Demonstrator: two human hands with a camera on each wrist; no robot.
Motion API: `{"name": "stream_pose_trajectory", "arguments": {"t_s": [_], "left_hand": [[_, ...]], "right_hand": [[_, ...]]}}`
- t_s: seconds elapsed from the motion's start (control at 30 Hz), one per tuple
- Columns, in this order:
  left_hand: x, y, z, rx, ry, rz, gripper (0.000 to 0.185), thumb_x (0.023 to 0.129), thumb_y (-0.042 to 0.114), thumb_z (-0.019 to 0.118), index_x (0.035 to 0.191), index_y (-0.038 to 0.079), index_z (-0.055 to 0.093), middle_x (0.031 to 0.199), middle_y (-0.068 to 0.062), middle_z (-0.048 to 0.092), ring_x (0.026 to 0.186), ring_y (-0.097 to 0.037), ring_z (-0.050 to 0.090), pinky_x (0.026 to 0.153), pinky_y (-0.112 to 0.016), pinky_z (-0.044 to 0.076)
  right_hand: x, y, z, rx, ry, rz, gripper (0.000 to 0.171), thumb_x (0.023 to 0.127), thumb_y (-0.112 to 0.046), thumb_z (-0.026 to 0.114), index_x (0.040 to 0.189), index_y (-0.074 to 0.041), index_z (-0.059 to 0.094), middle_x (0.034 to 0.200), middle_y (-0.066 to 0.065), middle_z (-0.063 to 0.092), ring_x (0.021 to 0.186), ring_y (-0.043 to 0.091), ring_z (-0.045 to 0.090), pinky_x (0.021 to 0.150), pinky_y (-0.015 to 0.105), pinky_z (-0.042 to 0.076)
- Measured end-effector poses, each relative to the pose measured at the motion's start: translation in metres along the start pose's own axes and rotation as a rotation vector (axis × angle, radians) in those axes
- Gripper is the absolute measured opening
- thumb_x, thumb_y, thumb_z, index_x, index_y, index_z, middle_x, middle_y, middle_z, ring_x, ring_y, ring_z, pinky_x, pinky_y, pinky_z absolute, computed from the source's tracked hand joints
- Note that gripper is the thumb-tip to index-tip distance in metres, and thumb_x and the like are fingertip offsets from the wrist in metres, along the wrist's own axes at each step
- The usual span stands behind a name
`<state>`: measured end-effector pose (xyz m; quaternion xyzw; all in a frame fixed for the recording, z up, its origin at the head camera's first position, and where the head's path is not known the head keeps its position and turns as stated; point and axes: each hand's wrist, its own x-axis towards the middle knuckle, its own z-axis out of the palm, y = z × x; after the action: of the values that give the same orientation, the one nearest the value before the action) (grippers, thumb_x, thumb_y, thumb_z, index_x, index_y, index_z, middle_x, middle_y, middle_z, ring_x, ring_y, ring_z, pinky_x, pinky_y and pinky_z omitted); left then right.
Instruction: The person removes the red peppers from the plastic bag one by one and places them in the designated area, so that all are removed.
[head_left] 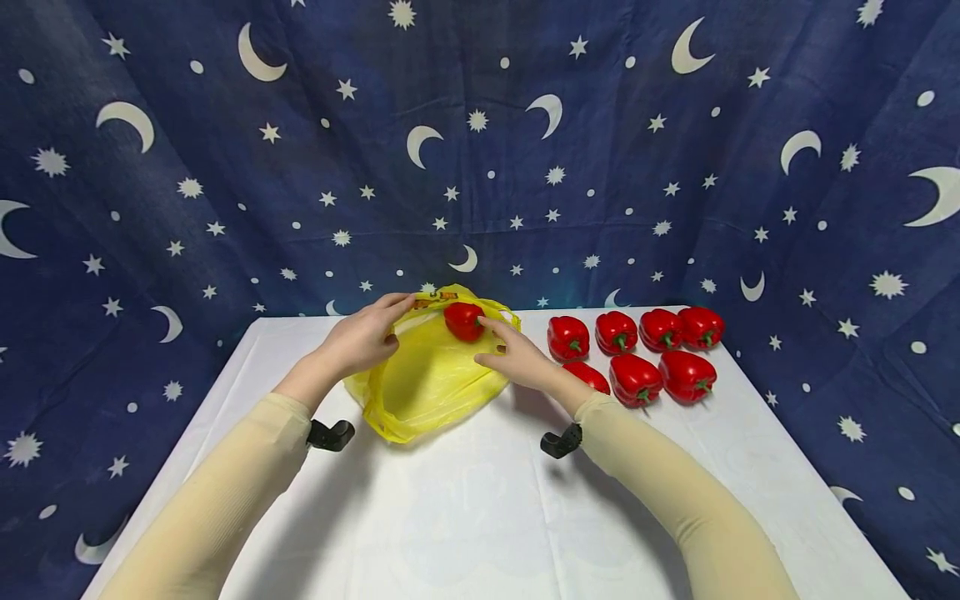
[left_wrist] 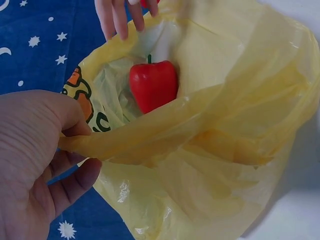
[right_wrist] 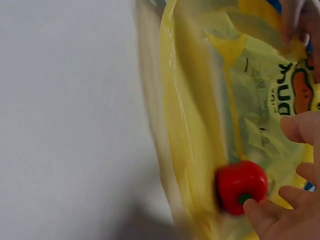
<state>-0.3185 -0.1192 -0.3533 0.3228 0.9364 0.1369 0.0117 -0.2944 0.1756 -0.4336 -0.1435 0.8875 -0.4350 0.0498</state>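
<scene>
Pepper [head_left: 463, 320] sits at the bag's [head_left: 427, 375] mouth, centre of the head view, just left of the right hand's [head_left: 517, 358] fingertips, which are loosely spread and touching or nearly touching it; whether they grip it I cannot tell. In the left wrist view its stem points up, away from the camera. The left hand [head_left: 363, 337] pinches the bag's rim, holding the mouth open. Seven more peppers [head_left: 637, 346] lie at right on the table [head_left: 480, 517].
</scene>
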Motion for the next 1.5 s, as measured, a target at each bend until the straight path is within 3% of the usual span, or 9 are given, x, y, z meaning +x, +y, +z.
{"name": "stream_pose_trajectory", "arguments": {"t_s": [0.2, 0.63, 0.87, 1.1, 1.33, 1.5], "left_hand": [[0.001, 0.0, 0.001, 0.0, 0.005, -0.003, 0.075, 0.092, 0.004, 0.06, 0.162, 0.014, 0.033, 0.162, -0.007, 0.035, 0.127, -0.031, 0.054, 0.075, -0.038, 0.052], [0.003, 0.004, 0.0, -0.004, 0.004, 0.017, 0.074, 0.092, 0.004, 0.059, 0.162, 0.014, 0.034, 0.163, -0.007, 0.034, 0.129, -0.031, 0.053, 0.07, -0.036, 0.051], [0.002, 0.007, 0.001, -0.015, -0.007, 0.005, 0.075, 0.092, 0.004, 0.06, 0.161, 0.016, 0.034, 0.162, -0.007, 0.036, 0.132, -0.032, 0.051, 0.08, -0.04, 0.055], [0.0, 0.007, 0.001, -0.009, 0.003, 0.007, 0.076, 0.091, 0.003, 0.06, 0.161, 0.015, 0.035, 0.161, -0.007, 0.037, 0.128, -0.031, 0.054, 0.074, -0.037, 0.052], [0.001, 0.006, 0.002, -0.012, 0.01, 0.014, 0.076, 0.091, 0.003, 0.06, 0.161, 0.015, 0.035, 0.162, -0.007, 0.036, 0.12, -0.03, 0.057, 0.066, -0.034, 0.049], [0.001, 0.008, 0.003, -0.011, 0.02, 0.015, 0.075, 0.091, 0.003, 0.06, 0.161, 0.014, 0.036, 0.161, -0.008, 0.038, 0.118, -0.03, 0.057, 0.064, -0.034, 0.047]], "right_hand": [[0.025, 0.001, 0.025, -0.045, 0.057, 0.022, 0.082, 0.095, -0.028, 0.07, 0.163, -0.01, 0.027, 0.165, 0.013, 0.028, 0.151, 0.03, 0.026, 0.12, 0.05, 0.024], [0.056, 0.007, 0.047, 0.019, 0.254, 0.194, 0.088, 0.094, -0.024, 0.071, 0.163, -0.003, 0.021, 0.159, 0.023, 0.033, 0.145, 0.035, 0.033, 0.117, 0.047, 0.029], [0.067, 0.013, 0.047, 0.031, 0.258, 0.247, 0.091, 0.092, -0.024, 0.074, 0.163, -0.004, 0.021, 0.159, 0.021, 0.034, 0.143, 0.034, 0.037, 0.116, 0.047, 0.032], [0.072, 0.015, 0.046, 0.021, 0.256, 0.259, 0.087, 0.09, -0.021, 0.076, 0.162, -0.01, 0.029, 0.156, 0.02, 0.04, 0.142, 0.036, 0.037, 0.116, 0.048, 0.033], [0.076, 0.015, 0.051, 0.049, 0.266, 0.241, 0.083, 0.089, -0.018, 0.079, 0.158, -0.007, 0.034, 0.154, 0.015, 0.046, 0.139, 0.032, 0.045, 0.114, 0.043, 0.037], [0.081, 0.013, 0.056, -0.021, 0.264, 0.199, 0.083, 0.088, -0.022, 0.079, 0.158, -0.008, 0.036, 0.152, 0.015, 0.046, 0.135, 0.031, 0.048, 0.113, 0.042, 0.038]]}}
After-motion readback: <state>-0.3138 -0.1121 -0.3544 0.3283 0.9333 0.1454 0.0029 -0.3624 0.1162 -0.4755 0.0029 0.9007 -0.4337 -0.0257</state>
